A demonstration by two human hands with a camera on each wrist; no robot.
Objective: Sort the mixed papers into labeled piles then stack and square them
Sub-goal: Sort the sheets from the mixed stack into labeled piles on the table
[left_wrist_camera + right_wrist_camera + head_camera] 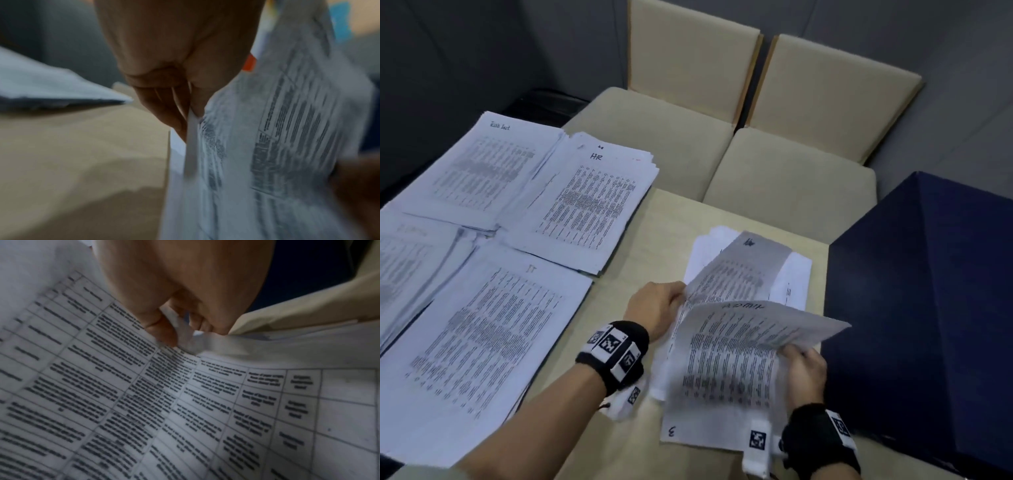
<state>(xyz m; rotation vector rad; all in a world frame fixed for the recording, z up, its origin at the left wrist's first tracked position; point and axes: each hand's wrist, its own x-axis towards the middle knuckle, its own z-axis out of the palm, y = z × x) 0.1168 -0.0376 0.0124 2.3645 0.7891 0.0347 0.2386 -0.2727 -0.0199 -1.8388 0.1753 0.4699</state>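
Observation:
A loose mixed stack of printed papers [750,270] lies on the beige table [640,246] right of centre. My right hand [792,354] pinches the right edge of the top sheet [729,363] and holds it lifted and curled; its handwritten label reads upside down. In the right wrist view, thumb and fingers [164,331] pinch that table-printed sheet [185,402]. My left hand [679,296] pinches the papers' left edge; the left wrist view shows the left hand [190,113] closed on a sheet [277,146]. Sorted piles lie to the left: HR [592,198], IT [493,325], one top left [482,171], one far left [407,260].
A large dark blue box [928,308] stands on the table's right side, close beside my right hand. Two beige chairs [681,137] [808,144] are pushed against the far edge. Bare table shows between the piles and the mixed stack.

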